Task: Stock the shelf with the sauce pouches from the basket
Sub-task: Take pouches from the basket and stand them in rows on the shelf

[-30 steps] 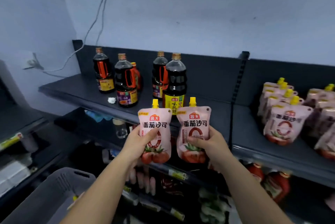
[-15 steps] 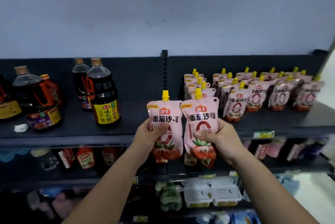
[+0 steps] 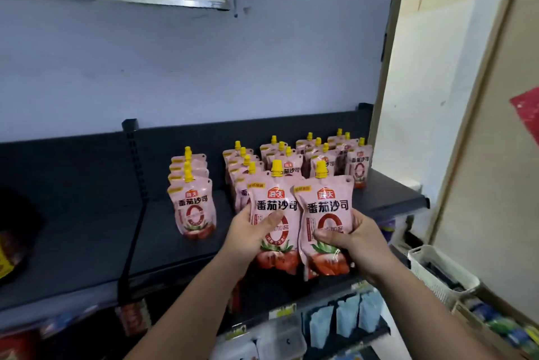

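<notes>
Two sauce pouches are held upright, side by side and touching, labels outward and yellow caps up, at the front edge of the dark shelf (image 3: 87, 228). This is judged to be so that they can be set down standing, faced like the stocked pouches (image 3: 194, 208) already ranked there. The left pouch (image 3: 275, 199) is held in the left grip (image 3: 248, 238), with the thumb laid across its front and the fingers hidden behind. The right pouch (image 3: 326, 202) is clasped likewise in the right grip (image 3: 354, 240). Each grip is closed narrowly round the lower half of its pouch, and neither pouch is yet rested on the shelf.
</notes>
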Tool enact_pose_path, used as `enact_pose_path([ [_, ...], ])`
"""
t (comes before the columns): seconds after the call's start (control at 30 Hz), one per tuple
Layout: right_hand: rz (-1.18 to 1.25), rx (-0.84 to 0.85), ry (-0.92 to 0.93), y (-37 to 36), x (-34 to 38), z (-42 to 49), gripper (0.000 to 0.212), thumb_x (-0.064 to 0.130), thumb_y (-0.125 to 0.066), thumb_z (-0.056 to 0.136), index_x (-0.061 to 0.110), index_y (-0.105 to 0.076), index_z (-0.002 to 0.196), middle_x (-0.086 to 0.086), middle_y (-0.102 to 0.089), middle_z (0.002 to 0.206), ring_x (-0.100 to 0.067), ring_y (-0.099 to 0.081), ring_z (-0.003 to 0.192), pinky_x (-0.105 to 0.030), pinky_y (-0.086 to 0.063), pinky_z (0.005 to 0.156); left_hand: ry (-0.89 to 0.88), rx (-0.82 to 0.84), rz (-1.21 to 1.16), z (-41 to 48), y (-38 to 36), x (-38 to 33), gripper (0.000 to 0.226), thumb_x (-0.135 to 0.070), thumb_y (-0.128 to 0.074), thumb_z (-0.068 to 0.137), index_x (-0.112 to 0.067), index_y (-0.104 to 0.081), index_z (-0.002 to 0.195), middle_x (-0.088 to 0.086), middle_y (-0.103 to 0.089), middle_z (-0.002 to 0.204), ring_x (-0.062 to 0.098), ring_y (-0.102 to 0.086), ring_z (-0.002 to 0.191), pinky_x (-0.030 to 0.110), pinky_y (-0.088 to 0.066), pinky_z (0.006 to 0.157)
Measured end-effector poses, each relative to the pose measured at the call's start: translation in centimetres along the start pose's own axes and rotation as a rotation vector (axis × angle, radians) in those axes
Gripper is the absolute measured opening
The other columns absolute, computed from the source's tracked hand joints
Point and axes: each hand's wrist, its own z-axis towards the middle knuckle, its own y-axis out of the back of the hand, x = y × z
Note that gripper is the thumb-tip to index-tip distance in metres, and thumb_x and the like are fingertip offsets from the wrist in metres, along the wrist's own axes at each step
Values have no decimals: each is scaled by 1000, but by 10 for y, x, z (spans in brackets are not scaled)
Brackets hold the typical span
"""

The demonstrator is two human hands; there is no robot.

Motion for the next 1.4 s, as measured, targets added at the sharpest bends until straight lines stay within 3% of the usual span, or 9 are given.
enact_pose_path([
  [0.2,-34,46,-54,96,4,31,45,11,-92,53,14,-76,95,-16,-77,101,-32,-75,92,-34,-61,70,54,36,-26,46,-73,28,37,-37,-88,67,-26,-72,99,-2,-79,100,16,-76,89,22,-60,65],
  [0.3,-49,62,-52,118,-3,53,46,14,-92,51,14,-77,94,-15,-78,100,-30,-76,90,-31,-61,68,83,50,-24,65,-89,39,29,-29,-82,78,-28,-72,105,-1,-78,105,18,-75,95,25,-60,70],
  [0.5,-12,89,-65,129,-27,112,39,8,-89,58,16,-76,94,-16,-77,102,-31,-75,92,-33,-61,71,98,49,-17,114,-87,44,39,-44,-81,72,-44,-68,108,-10,-75,114,9,-72,103,22,-59,78],
  [0.6,-27,91,-55,126,-39,146,42,8,-88,58,10,-75,98,-15,-78,101,-31,-75,93,-32,-61,73,89,3,15,145,-81,50,34,-46,-80,66,-48,-71,99,-13,-76,109,9,-71,103,29,-55,87],
  [0.77,-30,114,-92,126,-57,194,43,-2,-83,67,0,-69,108,-15,-77,101,-30,-75,94,-30,-61,72,66,-31,-16,192,-70,74,45,-38,-80,67,-33,-68,110,-7,-77,110,13,-72,102,30,-57,83],
  [0.97,-60,123,-91,130,-74,240,37,-10,-80,70,0,-70,103,-15,-78,94,-25,-76,84,-29,-60,67,83,-116,-28,232,-67,101,36,-2,-74,81,-18,-65,112,-2,-78,104,15,-73,99,27,-59,78],
  [1.13,-90,159,-112,150,-95,255,36,-7,-82,67,4,-72,100,-15,-78,95,-31,-75,88,-33,-61,71,148,-109,42,237,-65,120,32,-6,-72,86,-18,-65,115,-7,-78,101,8,-73,95,17,-57,73],
  [1.27,-59,181,-125,177,-103,263,35,1,-85,60,10,-77,93,-13,-79,95,-29,-76,88,-28,-60,68,144,-46,196,230,-66,123,55,-5,-81,78,-27,-59,123,-19,-75,107,-2,-68,104,12,-54,78],
  [1.4,-30,215,-176,195,-108,273,47,7,-87,52,9,-75,97,-15,-78,96,-30,-76,88,-32,-62,67,142,-170,336,219,-66,126,63,-12,-88,69,-39,-56,116,-22,-74,106,-10,-65,101,7,-51,76],
])
